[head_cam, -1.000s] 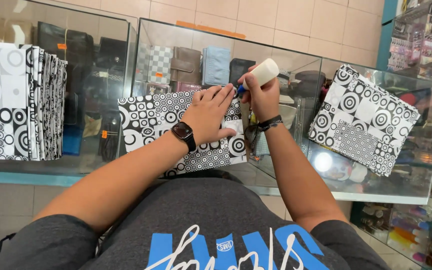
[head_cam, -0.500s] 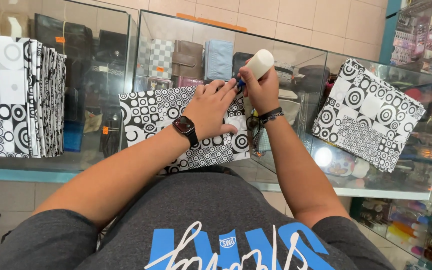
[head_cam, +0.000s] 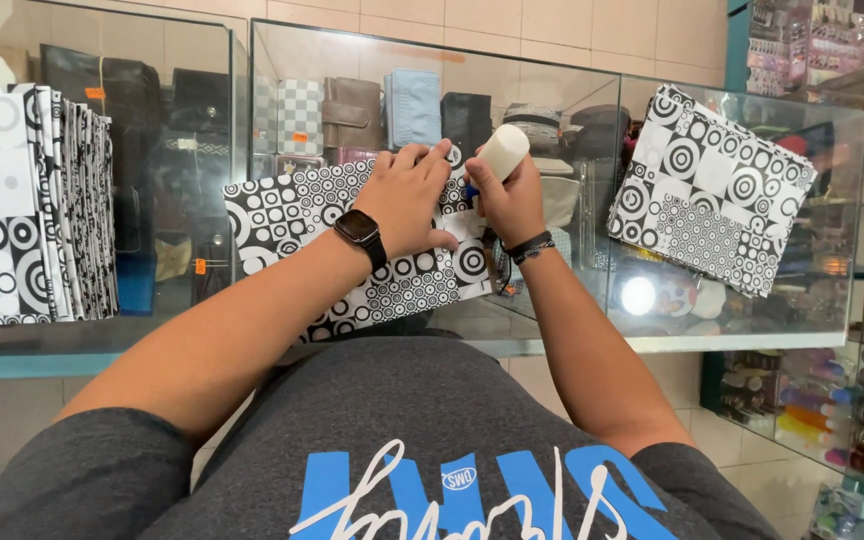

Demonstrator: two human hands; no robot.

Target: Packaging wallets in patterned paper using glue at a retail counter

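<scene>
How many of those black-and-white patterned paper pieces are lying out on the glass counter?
2 lie singly: one patterned piece under the left hand, one patterned bag at the right. A stack at the left holds more, too tightly packed to count.

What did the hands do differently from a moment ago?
Very little changed. The right hand keeps gripping the white glue stick, tipped a bit more upright at the patterned sheet's edge. The left hand stays flat on that sheet. The paper stack and the sheet on the right stayed put.
</scene>
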